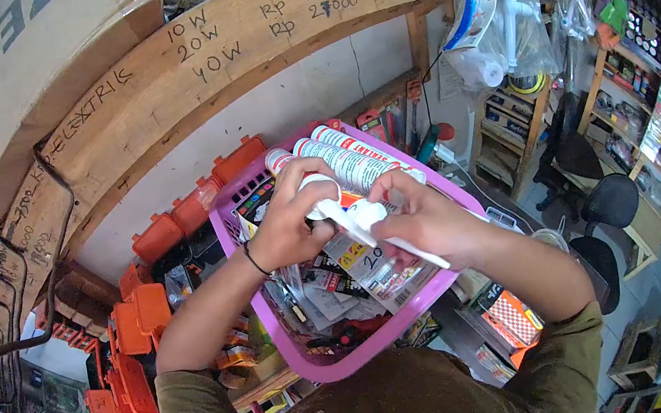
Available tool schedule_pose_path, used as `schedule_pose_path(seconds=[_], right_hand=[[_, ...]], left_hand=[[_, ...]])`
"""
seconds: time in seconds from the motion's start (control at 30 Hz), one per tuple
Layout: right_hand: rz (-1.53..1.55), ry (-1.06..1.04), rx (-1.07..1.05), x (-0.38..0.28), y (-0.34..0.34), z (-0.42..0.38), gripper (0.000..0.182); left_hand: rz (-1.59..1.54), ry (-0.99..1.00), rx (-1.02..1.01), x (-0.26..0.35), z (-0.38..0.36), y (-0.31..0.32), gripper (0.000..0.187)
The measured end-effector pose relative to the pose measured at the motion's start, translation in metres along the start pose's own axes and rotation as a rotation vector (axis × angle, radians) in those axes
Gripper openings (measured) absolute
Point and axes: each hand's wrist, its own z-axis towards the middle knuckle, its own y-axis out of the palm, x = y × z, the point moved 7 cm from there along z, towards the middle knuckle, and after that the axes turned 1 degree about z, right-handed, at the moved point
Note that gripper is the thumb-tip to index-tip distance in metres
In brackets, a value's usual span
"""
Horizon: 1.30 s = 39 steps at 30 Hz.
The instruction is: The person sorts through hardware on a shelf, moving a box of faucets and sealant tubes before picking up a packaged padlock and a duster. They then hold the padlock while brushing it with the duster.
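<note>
My left hand [291,216], with a dark band at the wrist, is closed around a white plastic piece [343,220] with a rounded end and a long narrow stem slanting down to the right. In my right hand [427,222], a similar white plastic piece [367,213] is pinched, its thin stem pointing to the lower right. The two pieces are close together and may touch. Both hands are above a pink plastic basket [332,367]. Inside it, white sealant cartridges [341,161] lie along the far side, and printed packets [386,270] fill the near part.
Orange cases [150,308] stand at the left. A wooden beam [239,37] with handwritten prices arches across the far side. Bagged white plastic fittings [499,26] hang at the right, above wooden shelving [506,131]. A black chair [609,201] stands farther right.
</note>
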Motion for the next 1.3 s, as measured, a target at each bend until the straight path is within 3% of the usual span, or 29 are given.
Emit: schedule_pose_path(seconds=[0.13, 0.23, 0.33, 0.4, 0.47, 0.53, 0.63, 0.73, 0.77, 0.8, 0.87, 0.9, 0.93, 1.0, 1.1, 1.2, 1.27, 1.3], right_hand=[[0.104, 0.001, -0.002, 0.001, 0.016, 0.001, 0.028], [0.18, 0.016, -0.018, 0.003, 0.015, 0.013, 0.021], [0.345, -0.097, -0.057, -0.006, 0.02, 0.025, 0.017], [0.223, -0.078, 0.048, -0.011, 0.018, 0.033, 0.015], [0.146, -0.071, -0.03, -0.019, 0.024, 0.035, 0.019], [0.067, -0.118, -0.047, -0.03, 0.029, 0.034, 0.024], [0.057, -0.214, -0.006, -0.038, 0.031, 0.043, 0.022], [0.016, -0.247, -0.084, -0.054, 0.03, 0.049, 0.022], [0.09, -0.255, 0.086, -0.052, 0.022, 0.053, 0.017], [0.088, -0.256, 0.075, -0.048, 0.021, 0.06, 0.017], [-0.588, -0.381, 0.147, -0.048, 0.014, 0.07, 0.02], [-0.924, -0.593, 0.135, -0.057, 0.027, 0.06, 0.02], [-1.248, -0.425, 0.005, -0.045, 0.037, 0.059, 0.023], [-1.573, -0.441, -0.021, -0.022, 0.051, 0.063, 0.025], [-1.802, -0.336, -0.202, 0.025, 0.069, 0.095, 0.027], [-1.886, -0.179, -0.242, 0.038, 0.087, 0.112, 0.025], [-1.874, -0.179, -0.191, 0.039, 0.092, 0.126, 0.02], [-1.881, -0.186, -0.268, 0.045, 0.096, 0.131, 0.02]], left_hand=[[0.053, -0.036, 0.064, 0.015, 0.011, -0.014, 0.035], [-0.04, 0.165, 0.087, 0.05, 0.022, -0.027, 0.026], [0.119, 0.194, 0.029, 0.077, 0.033, -0.026, 0.035], [0.255, 0.013, 0.003, 0.061, 0.035, -0.025, 0.051], [0.197, -0.13, 0.016, 0.051, 0.034, -0.029, 0.053], [0.187, -0.145, 0.034, 0.05, 0.034, -0.033, 0.051], [0.304, -0.134, 0.194, 0.051, 0.03, -0.046, 0.044], [0.408, -0.15, 0.271, 0.043, 0.029, -0.065, 0.023], [0.432, -0.194, 0.304, 0.037, 0.028, -0.073, 0.015], [0.442, -0.198, 0.307, 0.035, 0.028, -0.078, 0.015], [0.457, -0.316, 0.427, 0.028, 0.023, -0.095, 0.013], [0.457, -0.343, 0.469, 0.023, 0.018, -0.099, 0.012], [0.463, -0.345, 0.471, 0.022, 0.017, -0.1, 0.012], [0.501, -0.272, 0.47, 0.026, 0.015, -0.101, 0.013], [0.543, -0.205, 0.438, 0.028, 0.01, -0.098, 0.013], [0.604, -0.145, 0.432, 0.04, 0.012, -0.094, 0.014], [0.567, -0.168, 0.422, 0.044, 0.013, -0.095, 0.014], [0.566, -0.174, 0.423, 0.045, 0.013, -0.097, 0.014]])
